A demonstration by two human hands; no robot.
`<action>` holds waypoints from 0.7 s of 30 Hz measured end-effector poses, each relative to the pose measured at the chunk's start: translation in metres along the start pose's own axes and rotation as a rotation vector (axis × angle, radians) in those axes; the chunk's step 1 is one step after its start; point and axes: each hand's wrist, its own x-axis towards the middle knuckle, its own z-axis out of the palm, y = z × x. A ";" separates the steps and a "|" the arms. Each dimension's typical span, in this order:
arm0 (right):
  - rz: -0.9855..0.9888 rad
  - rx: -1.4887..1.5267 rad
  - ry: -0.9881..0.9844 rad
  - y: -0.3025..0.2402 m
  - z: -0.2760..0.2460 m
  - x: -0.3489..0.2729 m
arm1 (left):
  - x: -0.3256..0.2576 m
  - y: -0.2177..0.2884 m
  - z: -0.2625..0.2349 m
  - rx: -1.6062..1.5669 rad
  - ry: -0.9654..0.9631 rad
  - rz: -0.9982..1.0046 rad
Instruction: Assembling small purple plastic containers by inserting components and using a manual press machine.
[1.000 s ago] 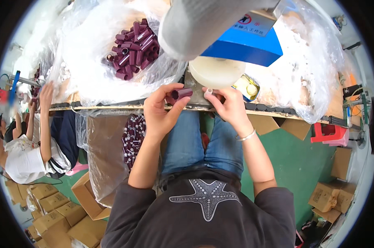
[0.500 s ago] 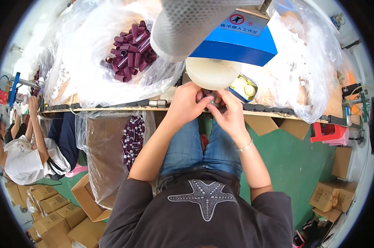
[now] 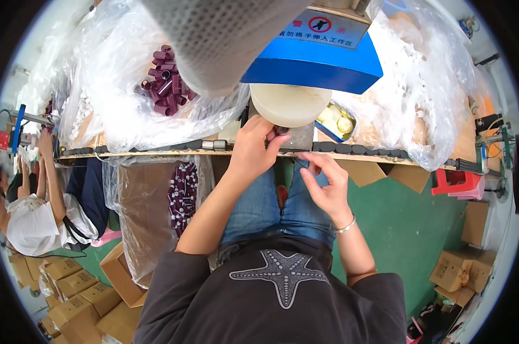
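My left hand (image 3: pixel 254 144) is at the bench edge, its fingers closed round a small dark purple tube (image 3: pixel 282 131), mostly hidden by the fingers. Right above it is the round off-white head (image 3: pixel 291 105) of a blue machine (image 3: pixel 317 64). My right hand (image 3: pixel 329 182) is apart from it, lower and to the right, just off the bench edge. Thumb and forefinger are spread there; a thin dark line by the fingertips is too small to make out. Short purple tubes (image 3: pixel 166 86) lie heaped on clear plastic at the far left.
A blue-rimmed tin (image 3: pixel 338 121) of pale discs stands right of the machine head. A grey perforated shape (image 3: pixel 219 43) blocks part of the upper view. Purple and white pieces (image 3: pixel 183 192) fill a plastic-lined box below the bench. Another person (image 3: pixel 39 221) works at far left.
My right hand has come away from my left, moving down and to the right. My left hand stays under the machine head with the tube. The view has shifted slightly.
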 end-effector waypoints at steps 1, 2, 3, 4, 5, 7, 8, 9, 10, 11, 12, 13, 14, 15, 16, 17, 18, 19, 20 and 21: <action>-0.004 0.013 -0.012 -0.001 0.000 -0.003 | -0.003 0.001 -0.001 0.018 -0.002 0.016; -0.006 0.013 -0.013 -0.002 0.000 -0.005 | -0.004 0.001 -0.002 0.038 -0.003 0.031; 0.001 0.020 -0.033 -0.003 0.000 -0.008 | -0.004 0.000 -0.002 0.038 -0.001 0.032; 0.008 0.028 -0.053 -0.002 0.000 -0.010 | -0.004 -0.001 -0.002 0.034 0.001 0.041; 0.009 0.027 -0.052 -0.002 0.000 -0.011 | -0.004 -0.002 -0.002 0.028 0.000 0.048; 0.016 0.028 -0.052 0.000 0.000 -0.015 | -0.004 -0.002 -0.002 0.019 -0.006 0.045; 0.018 0.028 -0.051 0.000 0.000 -0.015 | -0.003 -0.003 -0.002 0.012 -0.012 0.043; 0.018 0.027 -0.048 0.000 0.000 -0.015 | -0.002 -0.002 -0.002 0.011 -0.014 0.045; 0.020 0.038 -0.047 0.000 0.000 -0.014 | -0.001 -0.002 -0.002 -0.001 -0.021 0.005; 0.022 0.049 -0.047 0.000 0.000 -0.014 | -0.001 -0.001 -0.002 -0.014 -0.029 -0.036; 0.023 0.047 -0.045 0.000 0.000 -0.014 | 0.000 0.000 -0.003 -0.016 -0.030 -0.034; 0.014 0.045 -0.057 0.001 0.000 -0.012 | 0.000 0.002 -0.004 0.045 -0.033 0.007; 0.006 0.043 -0.070 0.001 -0.001 -0.012 | 0.000 0.003 -0.003 0.105 -0.034 0.046; 0.006 0.040 -0.070 0.001 -0.001 -0.012 | 0.000 0.003 -0.003 0.102 -0.034 0.047; 0.015 0.047 -0.076 0.000 0.000 -0.012 | 0.000 0.003 -0.001 0.114 -0.004 0.102; 0.023 0.055 -0.082 -0.001 0.000 -0.013 | 0.000 0.002 -0.001 0.127 0.027 0.157; 0.023 0.054 -0.082 -0.001 0.000 -0.013 | 0.000 0.001 -0.001 0.126 0.027 0.157; 0.029 0.054 -0.089 -0.001 -0.001 -0.014 | -0.001 -0.001 -0.002 0.097 -0.002 0.107; 0.035 0.055 -0.096 -0.001 0.000 -0.015 | -0.001 -0.002 -0.002 0.068 -0.032 0.057; 0.035 0.055 -0.095 0.000 0.000 -0.016 | -0.002 -0.002 -0.002 0.068 -0.032 0.058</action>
